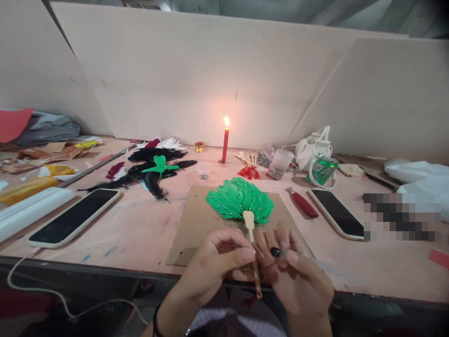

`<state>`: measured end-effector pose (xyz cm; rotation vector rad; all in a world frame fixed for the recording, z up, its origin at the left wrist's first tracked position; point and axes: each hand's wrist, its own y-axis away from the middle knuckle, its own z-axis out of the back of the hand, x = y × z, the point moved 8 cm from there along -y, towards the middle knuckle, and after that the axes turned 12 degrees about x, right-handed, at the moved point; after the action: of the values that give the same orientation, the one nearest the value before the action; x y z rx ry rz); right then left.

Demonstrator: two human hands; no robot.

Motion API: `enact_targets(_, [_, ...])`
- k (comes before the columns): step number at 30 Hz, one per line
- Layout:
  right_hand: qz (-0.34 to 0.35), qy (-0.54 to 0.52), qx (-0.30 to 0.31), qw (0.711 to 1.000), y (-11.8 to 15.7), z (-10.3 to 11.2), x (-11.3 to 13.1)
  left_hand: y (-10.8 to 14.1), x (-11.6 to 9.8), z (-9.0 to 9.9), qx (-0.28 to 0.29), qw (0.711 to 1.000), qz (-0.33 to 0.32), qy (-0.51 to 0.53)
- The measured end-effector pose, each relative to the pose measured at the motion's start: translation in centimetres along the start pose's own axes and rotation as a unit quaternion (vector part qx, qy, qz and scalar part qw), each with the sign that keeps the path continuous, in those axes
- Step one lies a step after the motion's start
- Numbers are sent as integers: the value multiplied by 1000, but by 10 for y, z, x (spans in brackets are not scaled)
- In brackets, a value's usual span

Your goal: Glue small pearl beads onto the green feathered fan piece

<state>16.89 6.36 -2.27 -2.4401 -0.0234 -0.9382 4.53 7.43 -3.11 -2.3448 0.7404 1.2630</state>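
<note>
A green feather fan dotted with small pearly beads lies on a brown board. Its pale wooden handle points down between my hands. My left hand is beside the handle, thumb and forefinger pinched together; something tiny and pale may be at the tips, too small to name. Between its thumb and fingers, my right hand grips a translucent glue stick whose blackened end points left, toward the handle.
Behind the board burns a red candle. Black feathers lie to the left, near a phone. On the right are a red-handled tool, another phone, a plastic cup and a green can.
</note>
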Motion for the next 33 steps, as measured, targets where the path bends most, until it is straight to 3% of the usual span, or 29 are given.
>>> enact_targets(13, [-30, 59, -34, 997, 7, -4, 4, -2, 1, 0, -5, 999, -3, -40])
enact_targets(33, [-1, 75, -7, 997, 6, -2, 2, -2, 2, -2, -25, 999, 14, -42])
